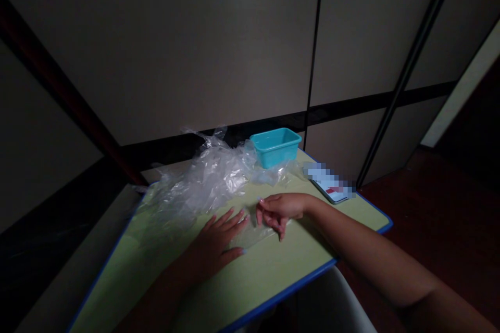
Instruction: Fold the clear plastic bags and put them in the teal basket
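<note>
The left hand (221,237) lies spread and flat, palm down, on the near-left side of the turquoise, rectangular, open-topped plastic tub (277,154); the right hand (279,209), on the tub's near side, has curled fingers, and whether they pinch anything I cannot tell. Between and beneath them, also nearward of the tub, a thin, clear plastic sheet (255,235) lies on the pale yellow-green, blue-edged surface (289,265). It should be almost weightless, limp, slippery and prone to cling or crease; a free edge or corner seems the best hold, with a flat palm pinning the rest. Left of the tub heaps a crumpled, glossy pile of clear plastic film (211,179); to its near right lies a flat, lit-screened phone (332,187).
</note>
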The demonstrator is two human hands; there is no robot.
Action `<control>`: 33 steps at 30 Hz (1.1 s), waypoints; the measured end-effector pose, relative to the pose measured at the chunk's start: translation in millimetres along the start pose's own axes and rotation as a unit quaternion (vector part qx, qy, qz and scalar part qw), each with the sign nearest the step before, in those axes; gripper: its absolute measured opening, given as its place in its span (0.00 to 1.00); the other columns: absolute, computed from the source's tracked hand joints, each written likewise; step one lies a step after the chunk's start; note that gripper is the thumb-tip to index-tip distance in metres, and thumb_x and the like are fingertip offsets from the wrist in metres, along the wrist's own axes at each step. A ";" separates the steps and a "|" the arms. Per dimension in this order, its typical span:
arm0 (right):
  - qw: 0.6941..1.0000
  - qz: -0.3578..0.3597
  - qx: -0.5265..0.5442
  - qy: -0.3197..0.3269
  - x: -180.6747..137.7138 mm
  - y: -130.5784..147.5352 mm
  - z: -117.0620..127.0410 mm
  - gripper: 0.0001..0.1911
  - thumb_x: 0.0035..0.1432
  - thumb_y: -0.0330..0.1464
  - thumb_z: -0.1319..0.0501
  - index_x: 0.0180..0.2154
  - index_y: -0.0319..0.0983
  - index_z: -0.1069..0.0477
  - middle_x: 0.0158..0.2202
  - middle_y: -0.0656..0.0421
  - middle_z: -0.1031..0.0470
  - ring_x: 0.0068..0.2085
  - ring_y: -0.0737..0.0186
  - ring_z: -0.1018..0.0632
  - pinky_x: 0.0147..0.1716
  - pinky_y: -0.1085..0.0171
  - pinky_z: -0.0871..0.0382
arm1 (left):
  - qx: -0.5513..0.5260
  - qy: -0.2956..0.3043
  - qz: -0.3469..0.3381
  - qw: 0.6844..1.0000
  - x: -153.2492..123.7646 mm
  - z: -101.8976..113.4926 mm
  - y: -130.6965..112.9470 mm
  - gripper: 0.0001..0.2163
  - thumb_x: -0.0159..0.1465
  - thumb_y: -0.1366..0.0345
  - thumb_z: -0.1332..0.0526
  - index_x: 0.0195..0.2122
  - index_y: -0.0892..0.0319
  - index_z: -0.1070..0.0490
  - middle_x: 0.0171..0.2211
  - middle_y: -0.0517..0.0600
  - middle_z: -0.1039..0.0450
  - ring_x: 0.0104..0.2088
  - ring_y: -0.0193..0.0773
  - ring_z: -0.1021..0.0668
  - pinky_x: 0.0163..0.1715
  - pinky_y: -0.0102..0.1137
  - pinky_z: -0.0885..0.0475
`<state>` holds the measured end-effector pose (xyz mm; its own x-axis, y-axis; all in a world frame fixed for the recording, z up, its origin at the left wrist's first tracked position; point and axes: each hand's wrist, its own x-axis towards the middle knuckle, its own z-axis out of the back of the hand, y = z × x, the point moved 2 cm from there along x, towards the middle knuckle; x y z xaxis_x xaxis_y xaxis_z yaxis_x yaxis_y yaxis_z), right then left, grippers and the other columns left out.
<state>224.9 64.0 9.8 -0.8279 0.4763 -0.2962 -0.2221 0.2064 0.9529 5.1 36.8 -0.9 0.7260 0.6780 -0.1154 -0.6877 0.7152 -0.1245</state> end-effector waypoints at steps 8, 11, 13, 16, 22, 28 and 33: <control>0.982 -0.127 -0.128 -0.053 -19.3 8.9 11.7 0.28 0.61 0.51 0.64 0.30 0.36 0.40 0.16 0.63 0.35 0.15 0.66 0.29 0.16 0.63 0.30 | 0.008 0.017 0.009 1.000 0.7 4.0 -4.0 0.28 0.63 0.49 0.53 0.62 0.45 0.60 0.64 0.45 0.60 0.63 0.47 0.54 0.57 0.52 0.54; 0.967 -0.176 -0.180 -0.033 -26.7 12.0 17.2 0.27 0.60 0.51 0.65 0.29 0.37 0.43 0.18 0.59 0.30 0.14 0.65 0.30 0.14 0.65 0.34 | 0.009 0.014 0.008 1.000 0.6 4.2 -4.0 0.28 0.63 0.48 0.54 0.62 0.45 0.61 0.64 0.45 0.60 0.63 0.47 0.54 0.57 0.51 0.54; 0.959 -0.197 -0.203 -0.030 -31.6 13.9 20.9 0.26 0.60 0.51 0.65 0.30 0.38 0.44 0.19 0.58 0.28 0.13 0.66 0.31 0.14 0.66 0.35 | 0.010 0.014 0.008 1.000 0.7 4.3 -3.9 0.28 0.63 0.47 0.54 0.62 0.46 0.60 0.64 0.46 0.59 0.63 0.47 0.54 0.57 0.51 0.53; 0.941 -0.233 -0.241 -0.048 -38.2 14.7 27.2 0.26 0.60 0.52 0.63 0.32 0.37 0.43 0.19 0.58 0.27 0.13 0.67 0.32 0.15 0.66 0.36 | 0.011 0.015 0.009 1.000 1.1 4.1 -3.5 0.28 0.63 0.46 0.54 0.62 0.46 0.60 0.64 0.46 0.59 0.62 0.48 0.54 0.57 0.52 0.53; 0.921 -0.292 -0.247 -0.080 -43.2 11.2 36.0 0.31 0.59 0.53 0.64 0.37 0.32 0.40 0.20 0.54 0.27 0.13 0.67 0.32 0.16 0.66 0.38 | 0.012 0.019 0.009 1.000 1.2 5.0 -4.4 0.28 0.63 0.46 0.54 0.62 0.46 0.59 0.64 0.46 0.59 0.62 0.48 0.54 0.57 0.52 0.54; 0.929 -0.227 -0.277 -0.097 -49.4 13.9 39.2 0.29 0.59 0.53 0.61 0.29 0.34 0.40 0.17 0.56 0.28 0.11 0.72 0.39 0.12 0.70 0.45 | -0.005 0.002 0.003 1.000 0.7 3.9 -1.9 0.28 0.63 0.46 0.54 0.62 0.44 0.61 0.64 0.45 0.60 0.62 0.48 0.54 0.56 0.52 0.53; 0.980 -0.025 -0.186 -0.066 -43.0 23.4 18.8 0.24 0.59 0.50 0.55 0.30 0.36 0.40 0.22 0.58 0.26 0.10 0.77 0.44 0.09 0.73 0.52 | -0.029 -0.031 -0.008 0.999 0.9 -0.9 -1.0 0.27 0.63 0.47 0.53 0.61 0.43 0.59 0.63 0.45 0.57 0.62 0.48 0.52 0.57 0.51 0.54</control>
<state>264.9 64.4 43.5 -0.7434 0.5848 -0.3247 -0.4527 -0.0825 0.8879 6.4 36.5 -1.7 0.7345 0.6766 -0.0524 -0.6731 0.7166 -0.1828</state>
